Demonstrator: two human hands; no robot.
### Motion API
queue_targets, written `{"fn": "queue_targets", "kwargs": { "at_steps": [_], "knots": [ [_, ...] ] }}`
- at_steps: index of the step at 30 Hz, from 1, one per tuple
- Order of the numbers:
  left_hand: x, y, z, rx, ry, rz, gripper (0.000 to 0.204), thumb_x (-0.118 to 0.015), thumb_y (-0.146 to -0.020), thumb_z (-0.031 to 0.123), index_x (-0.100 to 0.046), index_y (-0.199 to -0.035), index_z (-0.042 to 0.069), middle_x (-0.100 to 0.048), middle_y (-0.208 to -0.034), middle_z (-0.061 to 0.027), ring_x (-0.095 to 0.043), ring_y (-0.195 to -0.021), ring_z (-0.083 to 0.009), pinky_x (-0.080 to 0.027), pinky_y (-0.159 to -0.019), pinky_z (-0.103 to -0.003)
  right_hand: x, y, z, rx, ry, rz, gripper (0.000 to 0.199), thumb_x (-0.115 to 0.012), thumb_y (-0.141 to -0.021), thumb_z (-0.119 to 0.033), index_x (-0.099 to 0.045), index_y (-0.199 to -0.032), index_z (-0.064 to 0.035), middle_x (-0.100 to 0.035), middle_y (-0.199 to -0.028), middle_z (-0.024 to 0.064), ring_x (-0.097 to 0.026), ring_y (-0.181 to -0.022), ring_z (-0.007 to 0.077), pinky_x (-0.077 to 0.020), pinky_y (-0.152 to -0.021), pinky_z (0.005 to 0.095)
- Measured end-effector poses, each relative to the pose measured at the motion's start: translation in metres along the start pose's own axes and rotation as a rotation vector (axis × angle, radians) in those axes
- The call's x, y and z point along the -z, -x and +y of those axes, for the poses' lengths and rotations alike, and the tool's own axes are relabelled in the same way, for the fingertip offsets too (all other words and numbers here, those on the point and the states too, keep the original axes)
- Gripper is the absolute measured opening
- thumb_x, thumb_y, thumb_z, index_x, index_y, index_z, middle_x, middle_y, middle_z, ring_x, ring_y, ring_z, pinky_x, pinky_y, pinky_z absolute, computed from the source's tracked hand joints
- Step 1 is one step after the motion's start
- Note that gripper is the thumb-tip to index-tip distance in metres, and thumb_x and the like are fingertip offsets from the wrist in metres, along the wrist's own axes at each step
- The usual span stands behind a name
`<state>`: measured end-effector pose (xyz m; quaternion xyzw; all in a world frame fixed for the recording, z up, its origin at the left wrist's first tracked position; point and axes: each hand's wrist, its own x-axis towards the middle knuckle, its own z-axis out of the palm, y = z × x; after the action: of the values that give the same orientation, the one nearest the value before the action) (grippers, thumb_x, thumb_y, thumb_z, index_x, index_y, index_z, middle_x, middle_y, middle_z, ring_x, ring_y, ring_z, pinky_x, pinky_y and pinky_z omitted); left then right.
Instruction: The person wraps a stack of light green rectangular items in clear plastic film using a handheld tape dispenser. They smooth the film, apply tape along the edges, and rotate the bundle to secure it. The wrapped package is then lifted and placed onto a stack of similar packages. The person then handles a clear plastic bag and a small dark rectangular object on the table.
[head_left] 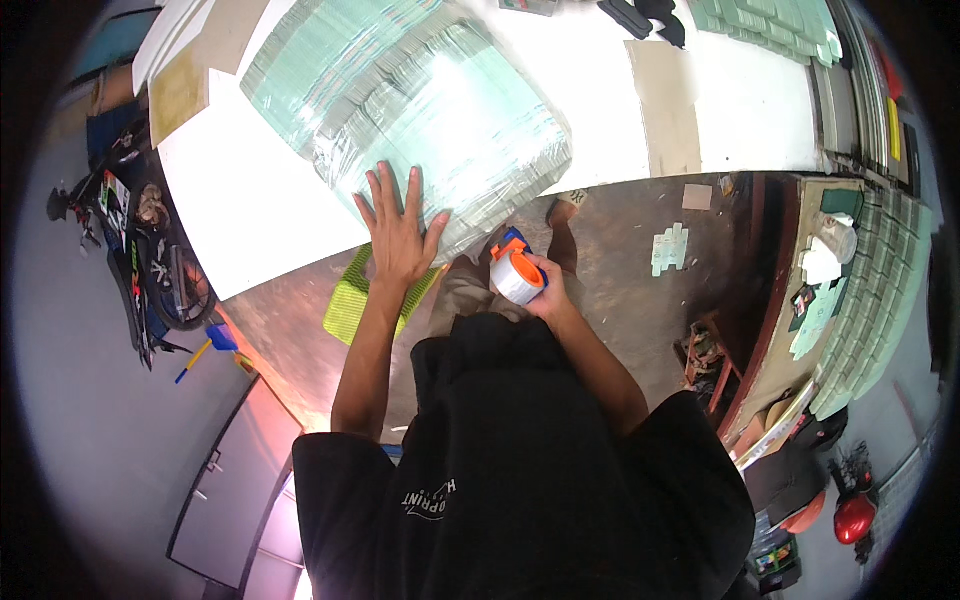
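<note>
My left hand [398, 236] lies with fingers spread on the near left corner of a large bundle [440, 110]. The bundle is made of pale green flat stacks under shiny clear plastic wrap, and it rests on a white table [235, 220]. In front of my body, past the table's near edge, my right hand [548, 292] is closed around a tape dispenser [517, 270]. The dispenser has orange and blue parts and carries a wide roll of whitish tape. Its handle is mostly hidden by my fingers.
A yellow-green plastic basket or stool [350, 300] stands below the table edge. Cardboard pieces [668, 105] lie on the table, with more green stacks [765, 25] at the far right. To the right is a shelf with green stacks [870, 290]; a bicycle [150, 250] stands left.
</note>
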<state>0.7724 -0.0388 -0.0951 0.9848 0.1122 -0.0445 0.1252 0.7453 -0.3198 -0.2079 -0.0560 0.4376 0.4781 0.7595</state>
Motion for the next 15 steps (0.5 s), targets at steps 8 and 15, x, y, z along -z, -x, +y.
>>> {"fn": "queue_targets", "kwargs": {
  "at_steps": [8, 15],
  "knots": [
    [-0.007, -0.001, -0.008, -0.053, 0.039, 0.034, 0.078, -0.054, -0.098, 0.054, -0.034, -0.159, 0.009, -0.015, -0.165, -0.0323, -0.014, -0.153, -0.0505, -0.008, -0.119, -0.068, -0.015, -0.038, 0.040, 0.070, 0.058, -0.162, 0.044, -0.061, -0.090, -0.030, -0.065, -0.125, -0.0039, -0.070, -0.121, 0.0157, -0.067, -0.112, 0.0329, -0.0539, -0.097, 0.0481],
    [-0.003, 0.004, -0.014, -0.034, 0.103, 0.030, 0.075, -0.054, -0.097, 0.056, -0.039, -0.158, 0.014, -0.018, -0.166, -0.0280, -0.015, -0.154, -0.0445, -0.006, -0.121, -0.066, -0.029, -0.013, 0.052, 0.217, 0.113, -0.038, 0.041, -0.063, -0.092, -0.032, -0.065, -0.122, -0.0043, -0.071, -0.117, 0.0130, -0.069, -0.106, 0.0300, -0.0552, -0.093, 0.0445]
  ]
}}
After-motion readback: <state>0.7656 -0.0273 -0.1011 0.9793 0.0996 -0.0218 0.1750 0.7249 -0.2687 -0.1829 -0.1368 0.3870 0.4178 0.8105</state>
